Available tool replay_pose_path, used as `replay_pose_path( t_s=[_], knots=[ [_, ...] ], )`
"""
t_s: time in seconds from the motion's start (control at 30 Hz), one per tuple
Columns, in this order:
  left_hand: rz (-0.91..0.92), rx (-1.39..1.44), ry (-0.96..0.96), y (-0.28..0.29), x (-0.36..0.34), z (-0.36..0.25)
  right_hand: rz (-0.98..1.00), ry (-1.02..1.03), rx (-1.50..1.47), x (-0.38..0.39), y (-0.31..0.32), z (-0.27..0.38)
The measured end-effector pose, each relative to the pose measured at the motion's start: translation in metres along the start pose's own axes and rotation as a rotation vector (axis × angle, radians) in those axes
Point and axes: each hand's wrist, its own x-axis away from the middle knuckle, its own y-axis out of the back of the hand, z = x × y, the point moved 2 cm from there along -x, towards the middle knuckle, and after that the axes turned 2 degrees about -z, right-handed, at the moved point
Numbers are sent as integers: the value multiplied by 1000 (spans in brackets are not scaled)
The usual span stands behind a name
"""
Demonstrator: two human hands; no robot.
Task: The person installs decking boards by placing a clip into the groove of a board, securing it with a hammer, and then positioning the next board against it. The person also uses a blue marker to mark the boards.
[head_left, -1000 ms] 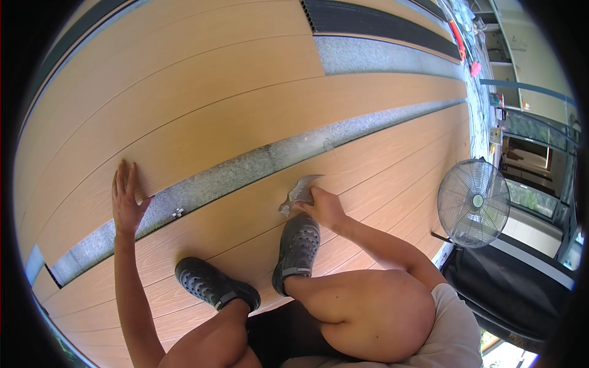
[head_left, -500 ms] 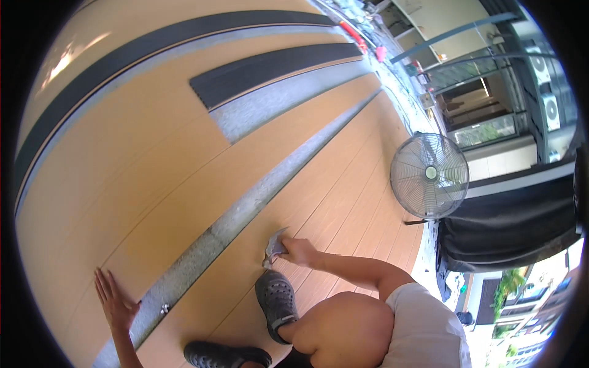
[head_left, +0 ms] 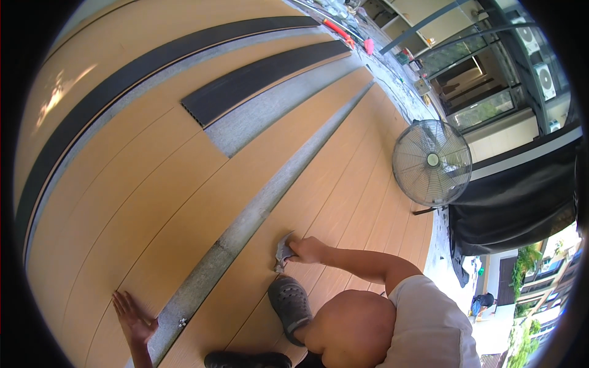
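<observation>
My left hand (head_left: pixel 133 318) lies open on a tan plank (head_left: pixel 156 270), fingers apart, at the edge of a long strip of exposed grey base (head_left: pixel 224 251). Small metal pieces (head_left: pixel 182 322) sit in the strip just right of that hand. My right hand (head_left: pixel 307 250) is closed on a hammer (head_left: pixel 284 248), whose metal head with a curved claw shows over the planks above my grey perforated shoe (head_left: pixel 288 303); its handle is hidden in my grip.
Dark upturned boards (head_left: pixel 257 76) lie across the upper floor. A large fan (head_left: pixel 432 161) stands at the right beside black sheeting (head_left: pixel 509 202). Tools and a red tube (head_left: pixel 336 30) lie along the far edge. A person (head_left: pixel 482 304) is farther off at the right.
The view has swung, showing more of the upper floor and the far person. My left hand appears much lower in the picture, still on the planks; my right hand still holds the hammer.
</observation>
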Motion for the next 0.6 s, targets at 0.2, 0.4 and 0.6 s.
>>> replay_pose_path(
  t_s=[0.2,0.4,0.6],
  knots=[
    [62,17,18,3,-14,-4,278,108,309,-27,55,33],
    [89,-9,5,19,-22,3,82,-342,-786,-116,81,68],
    [239,-157,-81,-6,-20,5,-48,-413,-1575,-200,6,40]
  ],
)
